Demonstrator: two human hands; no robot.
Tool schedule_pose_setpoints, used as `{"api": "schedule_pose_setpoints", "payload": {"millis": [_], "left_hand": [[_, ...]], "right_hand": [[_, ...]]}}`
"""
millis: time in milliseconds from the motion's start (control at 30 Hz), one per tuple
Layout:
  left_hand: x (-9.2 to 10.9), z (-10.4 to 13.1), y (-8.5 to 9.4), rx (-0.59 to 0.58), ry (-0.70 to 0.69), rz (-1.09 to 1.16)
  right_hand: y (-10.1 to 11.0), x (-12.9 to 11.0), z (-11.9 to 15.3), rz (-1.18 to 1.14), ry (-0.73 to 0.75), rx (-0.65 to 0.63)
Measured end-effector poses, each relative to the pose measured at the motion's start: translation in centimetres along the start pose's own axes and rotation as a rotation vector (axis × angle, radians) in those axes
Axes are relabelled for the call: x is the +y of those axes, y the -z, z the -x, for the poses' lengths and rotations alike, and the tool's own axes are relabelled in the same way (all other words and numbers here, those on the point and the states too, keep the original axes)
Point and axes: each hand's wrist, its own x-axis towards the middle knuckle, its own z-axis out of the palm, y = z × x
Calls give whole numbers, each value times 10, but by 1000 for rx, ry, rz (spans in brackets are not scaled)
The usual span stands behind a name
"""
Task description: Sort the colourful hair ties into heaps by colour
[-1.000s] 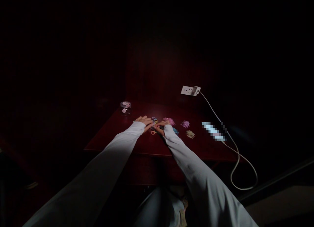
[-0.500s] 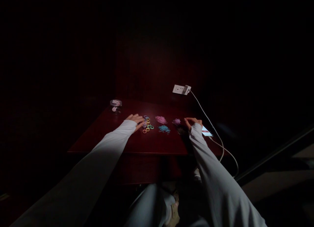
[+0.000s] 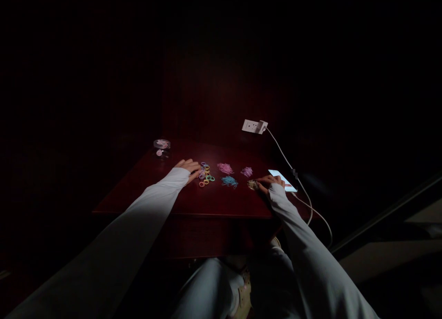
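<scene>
My left hand (image 3: 189, 167) lies flat on the dark red table with its fingers stretched out, beside a cluster of coloured hair ties (image 3: 206, 174) in purple, yellow, green and orange. Fingers of my right hand (image 3: 271, 182) are pinched together at the edge of a small yellowish pile of bands (image 3: 252, 184); whatever they hold is too small to make out. Between my hands lie a pink pile of rubber bands (image 3: 225, 168), a blue pile of rubber bands (image 3: 229, 181) and a smaller purple pile of rubber bands (image 3: 247, 171).
A lit phone (image 3: 290, 184) lies just right of my right hand, partly behind it. From it a white cable (image 3: 308, 202) loops off the table's right side; another stretch reaches the wall socket (image 3: 251, 126). A clear jar (image 3: 162, 148) stands at the back left of the table (image 3: 155, 197).
My right hand has moved down and slightly left, from right of the purple pile to the yellowish pile, uncovering more of the phone. My left hand stays beside the hair ties.
</scene>
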Motion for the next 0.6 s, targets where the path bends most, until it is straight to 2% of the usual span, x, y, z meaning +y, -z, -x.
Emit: {"api": "schedule_pose_setpoints", "payload": {"millis": [133,233,333,500,600], "left_hand": [[1,0,-1,19,-8,-27],[2,0,-1,31,-1,-40],[2,0,-1,32,-6,-38],[2,0,1,25,-5,-33],[3,1,4,29,-10,-33]], "right_hand": [[4,-6,-1,-27,-34,19],[6,-24,-8,-66,-53,102],[-3,-62,-15,-77,-24,145],[-35,-138,-14,-125,202,34],[-53,-170,-9,-180,245,18]]}}
